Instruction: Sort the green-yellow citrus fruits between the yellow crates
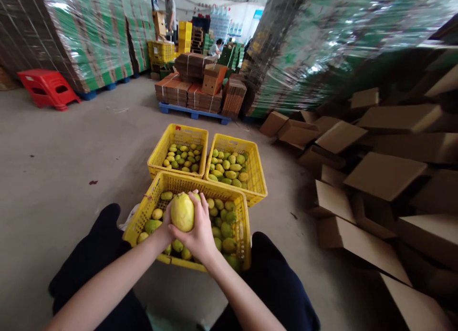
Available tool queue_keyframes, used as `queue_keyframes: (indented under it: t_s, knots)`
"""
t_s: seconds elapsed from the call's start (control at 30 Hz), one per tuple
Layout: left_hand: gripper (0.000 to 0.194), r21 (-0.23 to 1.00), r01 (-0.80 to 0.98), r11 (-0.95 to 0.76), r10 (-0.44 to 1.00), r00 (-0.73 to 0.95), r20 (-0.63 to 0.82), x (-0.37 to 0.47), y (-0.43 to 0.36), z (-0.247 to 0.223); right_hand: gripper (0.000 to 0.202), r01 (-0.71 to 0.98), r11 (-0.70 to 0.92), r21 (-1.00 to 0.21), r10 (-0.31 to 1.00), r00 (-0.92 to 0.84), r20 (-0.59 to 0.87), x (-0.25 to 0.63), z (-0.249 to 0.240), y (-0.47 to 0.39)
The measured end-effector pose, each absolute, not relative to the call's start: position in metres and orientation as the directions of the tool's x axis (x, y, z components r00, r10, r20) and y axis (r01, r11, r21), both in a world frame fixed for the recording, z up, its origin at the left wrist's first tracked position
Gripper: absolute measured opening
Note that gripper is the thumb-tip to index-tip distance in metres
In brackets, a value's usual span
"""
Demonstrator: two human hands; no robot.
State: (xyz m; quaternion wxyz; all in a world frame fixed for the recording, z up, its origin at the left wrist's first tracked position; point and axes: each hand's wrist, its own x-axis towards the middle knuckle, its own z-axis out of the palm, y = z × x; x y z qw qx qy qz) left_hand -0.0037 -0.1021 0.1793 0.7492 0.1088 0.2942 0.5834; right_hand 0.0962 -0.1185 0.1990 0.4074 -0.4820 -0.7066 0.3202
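Note:
Both my hands are together above the near yellow crate (162, 182), around one yellow-green papaya (182, 212). My left hand (167, 226) grips its left side and is partly hidden behind it. On the other side, the thumb and fingers of my right hand (200, 231) wrap the fruit. A bit of another yellow-green fruit shows by my right fingertips; whether I hold it or it lies in the crate, I cannot tell. Many green and yellow papayas (226, 230) lie loose in the crate below, which stands between my knees.
Two more yellow fruit crates, one left (153, 161) and one right (258, 173), touch the near one. Cardboard boxes (386, 173) are heaped at right. Flattened cartons sit on a blue pallet (193, 112) ahead. A red stool (48, 88) stands far left; people are behind.

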Motion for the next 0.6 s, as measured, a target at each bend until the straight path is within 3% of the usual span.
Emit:
queue_keyframes:
  t_s: [0.1, 0.17, 0.27, 0.37, 0.47, 0.6]
  knots:
    - [0.032, 0.509, -0.809, 0.293, 0.93, 0.119, -0.348, -0.004, -0.101, 0.174, 0.075, 0.351, 0.338, -0.873, 0.938, -0.205, 0.28, 0.095, 0.209, -0.126]
    - [0.023, 0.479, -0.815, 0.325, 0.886, 0.085, -0.456, -0.005, -0.092, 0.18, 0.072, 0.173, 0.255, -0.951, 0.955, -0.198, 0.22, 0.102, 0.218, -0.124]
    - [0.026, 0.454, -0.844, 0.284, 0.847, -0.001, -0.532, -0.008, -0.076, 0.199, 0.073, -0.036, 0.109, -0.993, 0.987, -0.113, 0.112, 0.126, 0.234, -0.109]
    - [0.025, 0.566, -0.813, 0.134, 0.917, -0.114, -0.382, -0.01, -0.07, 0.219, 0.074, 0.074, 0.196, -0.978, 0.98, -0.041, 0.193, 0.149, 0.242, -0.091]
    - [0.023, 0.682, -0.732, 0.001, 0.946, -0.22, -0.238, -0.009, -0.073, 0.227, 0.074, 0.161, 0.245, -0.956, 0.969, -0.08, 0.234, 0.154, 0.234, -0.082]
    - [0.024, 0.679, -0.734, 0.003, 0.905, -0.288, -0.314, -0.006, -0.074, 0.219, 0.068, 0.222, 0.324, -0.92, 0.943, -0.152, 0.295, 0.139, 0.213, -0.083]
